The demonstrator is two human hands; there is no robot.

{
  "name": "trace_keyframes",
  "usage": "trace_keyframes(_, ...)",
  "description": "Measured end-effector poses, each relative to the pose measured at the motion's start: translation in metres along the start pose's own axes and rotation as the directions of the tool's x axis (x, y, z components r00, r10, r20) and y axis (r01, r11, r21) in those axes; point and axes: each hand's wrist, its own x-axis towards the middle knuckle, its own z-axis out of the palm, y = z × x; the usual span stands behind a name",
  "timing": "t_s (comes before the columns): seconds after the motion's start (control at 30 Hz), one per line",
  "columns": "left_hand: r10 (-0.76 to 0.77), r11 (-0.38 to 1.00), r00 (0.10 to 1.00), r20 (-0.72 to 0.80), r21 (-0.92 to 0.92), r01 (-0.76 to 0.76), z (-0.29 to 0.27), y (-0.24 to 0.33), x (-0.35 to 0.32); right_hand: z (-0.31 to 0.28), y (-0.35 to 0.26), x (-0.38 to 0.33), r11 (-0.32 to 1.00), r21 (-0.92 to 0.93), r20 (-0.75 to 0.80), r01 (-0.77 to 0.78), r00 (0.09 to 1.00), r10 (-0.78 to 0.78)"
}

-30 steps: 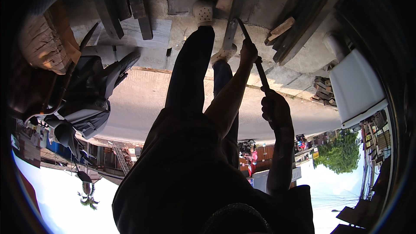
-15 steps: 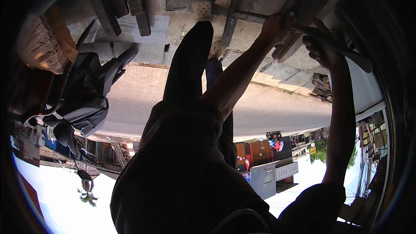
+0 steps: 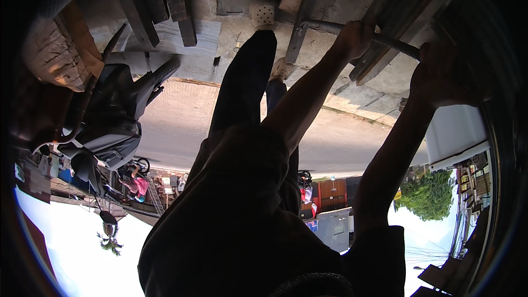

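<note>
Both hands, left hand [image 3: 355, 38] and backlit right hand [image 3: 440, 74], are closed around 1 long dark metal bar [image 3: 393, 45] above stacked grey timber planks [image 3: 407, 11], fingers lost in shadow.

Rust-red slatted crates [image 3: 333, 193] stand stacked beside a grey box-shaped unit [image 3: 330, 228] by the roadside, near centre.

Both arms stretched forward, left hand [image 3: 355, 38] and right hand [image 3: 440, 74] each curled shut around the metal bar [image 3: 393, 45] — left nearer its end, right further along.
</note>
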Motion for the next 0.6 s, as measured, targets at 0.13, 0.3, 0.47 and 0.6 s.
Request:
trace_keyframes(0.13,0.03,0.998,0.999,0.021,0.052,-0.031,0.012,-0.018,-0.015,-0.028,0.004,-0.014,0.992,0.109,0.151,-0.068,0.987,0.051)
trace_keyframes(0.3,-0.022,0.996,0.998,-0.058,-0.087,0.017,0.018,0.0,0.007,-0.07,-0.003,0.045,0.971,0.189,0.216,-0.147,0.971,0.105)
trace_keyframes(0.47,0.0,0.988,0.987,-0.161,-0.155,-0.025,-0.003,-0.006,0.006,-0.05,0.01,0.123,0.994,0.052,-0.056,-0.097,0.993,0.099)
trace_keyframes(0.6,-0.123,0.977,0.988,-0.097,-0.184,0.103,-0.023,-0.03,-0.029,-0.034,0.016,0.161,0.993,-0.037,-0.174,-0.111,0.979,0.103)
